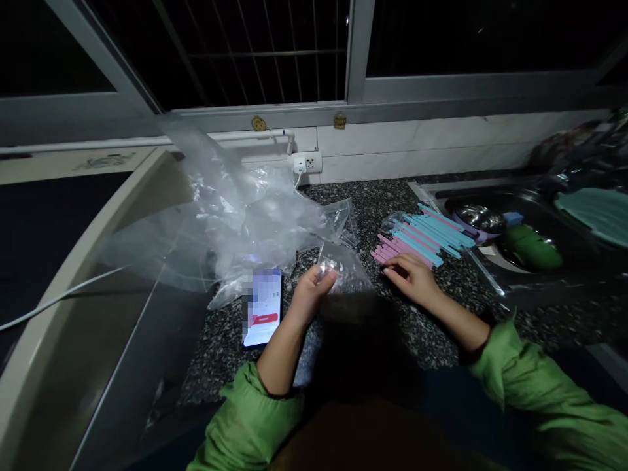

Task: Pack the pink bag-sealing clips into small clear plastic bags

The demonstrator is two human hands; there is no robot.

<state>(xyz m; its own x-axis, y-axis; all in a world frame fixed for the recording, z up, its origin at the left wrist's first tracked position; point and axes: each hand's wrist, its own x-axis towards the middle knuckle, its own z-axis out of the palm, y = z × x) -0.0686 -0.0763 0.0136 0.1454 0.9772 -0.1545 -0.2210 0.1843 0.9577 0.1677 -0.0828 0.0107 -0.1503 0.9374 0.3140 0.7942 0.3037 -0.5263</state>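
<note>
Pinched between the thumb and fingers of my left hand (314,291) is a small clear plastic bag (346,271), which hangs over the dark speckled counter. My right hand (412,278) lies at the near edge of a pile of thin pink and blue sticks (424,234), thumb and fingers a little apart. Its fingertips are by the pink sticks (400,247); whether they touch one is hard to see. The exact kind of stick is too small to make out. Behind my left hand spreads a heap of large clear plastic bags (250,216).
A lit phone (265,307) lies left of my left wrist. A charger is in the wall socket (311,162), its white cable running down behind the bags. At right, a sink (490,278) holds a metal bowl (481,217) and green items. A cream-edged appliance (88,275) stands at left.
</note>
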